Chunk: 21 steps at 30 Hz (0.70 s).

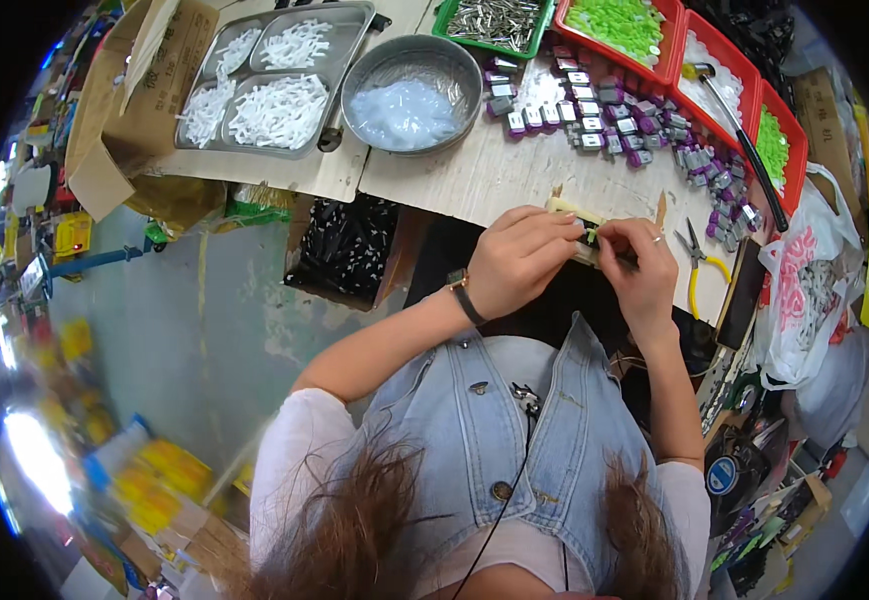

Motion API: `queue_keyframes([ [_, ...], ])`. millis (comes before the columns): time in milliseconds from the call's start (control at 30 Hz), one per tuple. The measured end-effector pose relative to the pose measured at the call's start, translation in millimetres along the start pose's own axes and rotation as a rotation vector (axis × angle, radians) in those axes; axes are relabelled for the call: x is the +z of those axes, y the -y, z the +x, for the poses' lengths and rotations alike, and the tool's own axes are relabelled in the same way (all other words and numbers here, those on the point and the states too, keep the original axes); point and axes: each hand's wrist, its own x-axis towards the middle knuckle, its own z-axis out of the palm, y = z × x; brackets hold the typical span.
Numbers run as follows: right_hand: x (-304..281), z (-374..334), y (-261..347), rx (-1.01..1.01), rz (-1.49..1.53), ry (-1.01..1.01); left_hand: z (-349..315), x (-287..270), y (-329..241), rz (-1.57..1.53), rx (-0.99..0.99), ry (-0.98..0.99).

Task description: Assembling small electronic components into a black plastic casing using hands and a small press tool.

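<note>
My left hand [526,262] and my right hand [642,268] meet at the front edge of the table, with fingertips almost touching. Both are closed in a pinch over a small cream-coloured block [574,209], which looks like a holder. Between the fingertips shows a tiny dark and light-green part [590,237], mostly hidden by the fingers; its kind is too small to tell. Beyond the hands lie many small purple-and-grey pieces [591,125]. Close to the right hand, yellow-handled pliers [696,262] rest on the table.
A metal bowl [412,46] holds clear plastic. Left of it stand a grey tray [338,62] of white parts and a cardboard box [104,150]. A green tray [444,18] of metal pins, red trays [681,45], a black-handled hammer [739,130] and a plastic bag [804,290] line the right.
</note>
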Motion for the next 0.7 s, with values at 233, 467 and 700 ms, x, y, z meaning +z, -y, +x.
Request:
queue_keyframes([
  [233,4,3,-6,-0.025,-0.036,0.027,-1,-7,8,0.049,0.11,0.163],
  [467,-34,39,-17,-0.101,-0.14,0.061,28,-23,-19,0.311,0.114,0.459],
  [700,-94,175,-129,0.079,-0.59,-0.013,62,-28,-26,0.234,0.085,0.663],
])
